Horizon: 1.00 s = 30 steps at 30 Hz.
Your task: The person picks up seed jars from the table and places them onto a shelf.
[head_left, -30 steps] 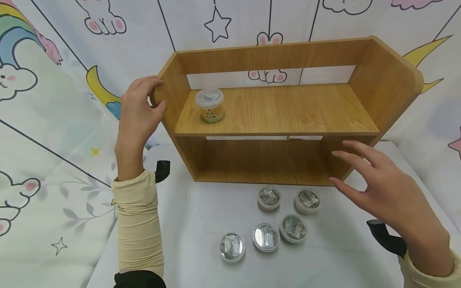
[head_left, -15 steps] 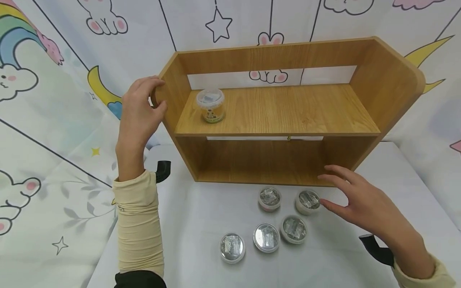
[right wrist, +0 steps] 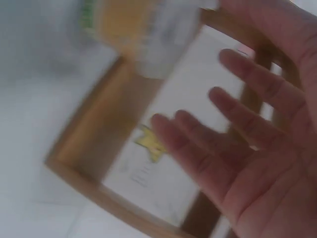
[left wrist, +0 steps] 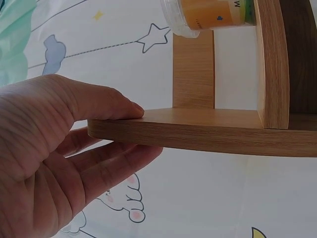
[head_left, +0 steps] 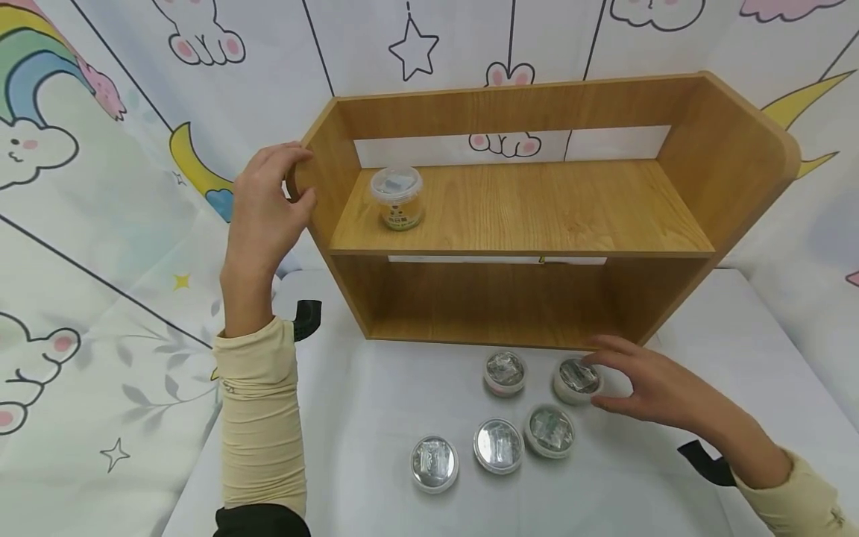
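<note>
In the head view, a two-tier wooden shelf (head_left: pixel 557 212) stands on the white-covered table. My left hand (head_left: pixel 265 212) grips the edge of its left side panel, with the thumb (left wrist: pixel 109 101) on the inner face and the fingers on the outer face. On the upper tier, near that panel, sits a clear-lidded plastic tub (head_left: pixel 398 200) with a yellow label. My right hand (head_left: pixel 664 384) reaches to a similar lidded tub (head_left: pixel 576 380) below the shelf's front right. Its fingers are parted beside that tub; the right wrist view is blurred and shows a gap between them.
More lidded tubs stand on the table: one (head_left: pixel 505 373) near the shelf's front, a touching or nearly touching pair (head_left: pixel 499 447) further forward, and one (head_left: pixel 435 464) to their left. A printed cloth backdrop (head_left: pixel 429 52) hangs behind the shelf.
My right hand has moved down and left, from the shelf's right side to the rightmost tub on the table. My left hand keeps its grip on the shelf.
</note>
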Each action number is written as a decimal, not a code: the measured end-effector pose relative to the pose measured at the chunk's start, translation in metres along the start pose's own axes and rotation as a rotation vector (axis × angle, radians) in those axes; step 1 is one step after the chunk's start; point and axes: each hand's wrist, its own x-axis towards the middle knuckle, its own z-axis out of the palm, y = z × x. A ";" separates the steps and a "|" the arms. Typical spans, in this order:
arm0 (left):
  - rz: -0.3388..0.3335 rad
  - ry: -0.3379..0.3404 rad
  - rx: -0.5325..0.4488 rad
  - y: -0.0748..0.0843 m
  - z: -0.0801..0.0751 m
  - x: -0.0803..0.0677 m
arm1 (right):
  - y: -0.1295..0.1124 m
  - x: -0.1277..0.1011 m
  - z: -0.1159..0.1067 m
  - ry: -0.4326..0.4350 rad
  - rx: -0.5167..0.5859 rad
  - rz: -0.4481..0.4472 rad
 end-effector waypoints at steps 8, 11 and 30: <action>0.003 0.000 -0.003 0.000 0.000 0.000 | 0.019 0.000 0.018 0.038 0.045 -0.103; -0.001 -0.003 -0.008 0.000 -0.001 0.000 | 0.024 -0.001 0.023 0.070 0.049 -0.138; -0.012 -0.009 0.001 0.001 0.000 0.001 | 0.045 -0.003 0.049 0.140 0.295 -0.098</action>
